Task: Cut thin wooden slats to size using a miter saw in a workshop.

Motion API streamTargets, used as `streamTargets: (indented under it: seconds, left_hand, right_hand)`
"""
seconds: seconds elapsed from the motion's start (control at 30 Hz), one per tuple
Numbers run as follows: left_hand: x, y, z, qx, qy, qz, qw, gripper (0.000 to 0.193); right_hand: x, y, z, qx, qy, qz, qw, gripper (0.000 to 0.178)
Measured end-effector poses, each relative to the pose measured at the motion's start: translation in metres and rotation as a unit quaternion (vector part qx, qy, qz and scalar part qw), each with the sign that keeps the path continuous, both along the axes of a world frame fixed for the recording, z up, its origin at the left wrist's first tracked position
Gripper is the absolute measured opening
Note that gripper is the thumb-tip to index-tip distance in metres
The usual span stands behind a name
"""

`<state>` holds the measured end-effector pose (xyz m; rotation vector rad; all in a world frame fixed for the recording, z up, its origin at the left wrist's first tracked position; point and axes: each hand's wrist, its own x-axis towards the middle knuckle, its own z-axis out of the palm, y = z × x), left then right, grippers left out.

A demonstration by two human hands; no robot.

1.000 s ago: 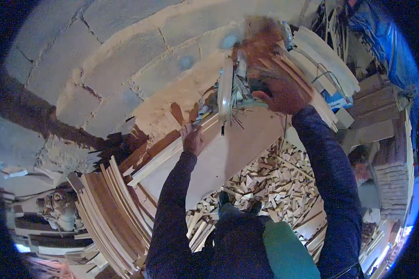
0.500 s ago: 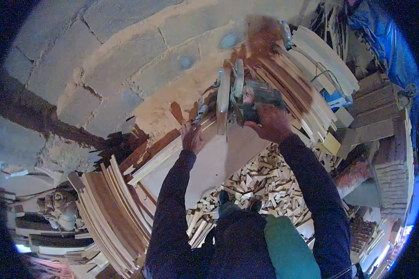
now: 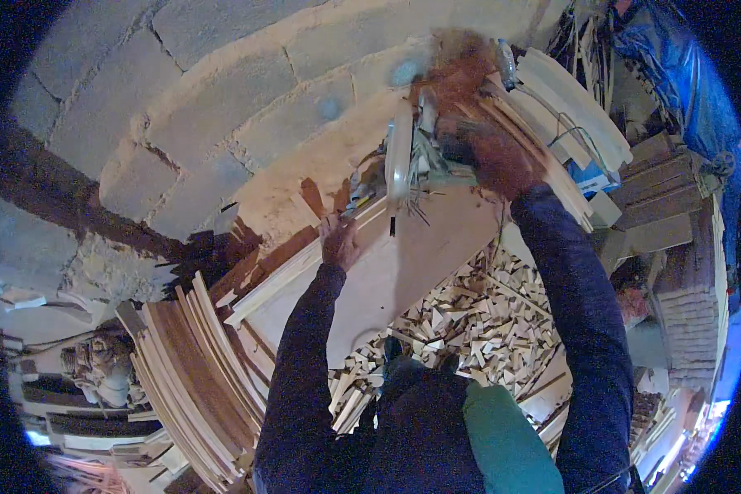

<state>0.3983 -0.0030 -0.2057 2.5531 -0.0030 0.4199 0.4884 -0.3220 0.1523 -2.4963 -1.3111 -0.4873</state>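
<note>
My left hand lies over a pale wooden strip along the back edge of a flat board; its fingers close over the strip. To its right stands a tool with an upright pale, narrow part and grey metal parts, its exact kind unclear. My right hand is raised beyond the board, smeared by motion, next to a blurred dark part of the tool. Its fingers cannot be made out.
Small wood offcuts are heaped in front of the board. Long strips stand at the left, and planks lean at the far right. A block wall rises behind. Stacked boards and a blue tarp are at the right.
My right hand has moved up and to the right, and the dark part of the tool beside it has shifted upward. My left hand stays on the strip.
</note>
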Motion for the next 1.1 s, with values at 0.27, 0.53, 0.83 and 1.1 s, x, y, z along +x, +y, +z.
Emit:
streamTargets:
  seconds: [0.27,0.53,0.83,1.1]
  left_hand:
    - [0.004,-0.025,0.021,0.101,-0.052,-0.008,0.994,0.034]
    - [-0.006,0.006,0.011,0.027,-0.051,-0.018,0.998,0.024]
    - [-0.139,-0.014,0.043,-0.384,-0.039,0.168,0.907,0.032]
    - [-0.227,0.075,0.042,-0.737,-0.212,0.327,0.552,0.044]
  right_hand:
    - [0.004,-0.026,0.007,0.023,0.049,-0.021,0.998,0.054]
    - [0.024,-0.017,-0.016,-0.003,0.005,-0.008,1.000,0.045]
    - [0.041,-0.060,-0.026,0.056,0.031,0.059,0.996,0.050]
    - [0.019,-0.020,-0.008,-0.059,-0.040,-0.034,0.997,0.054]
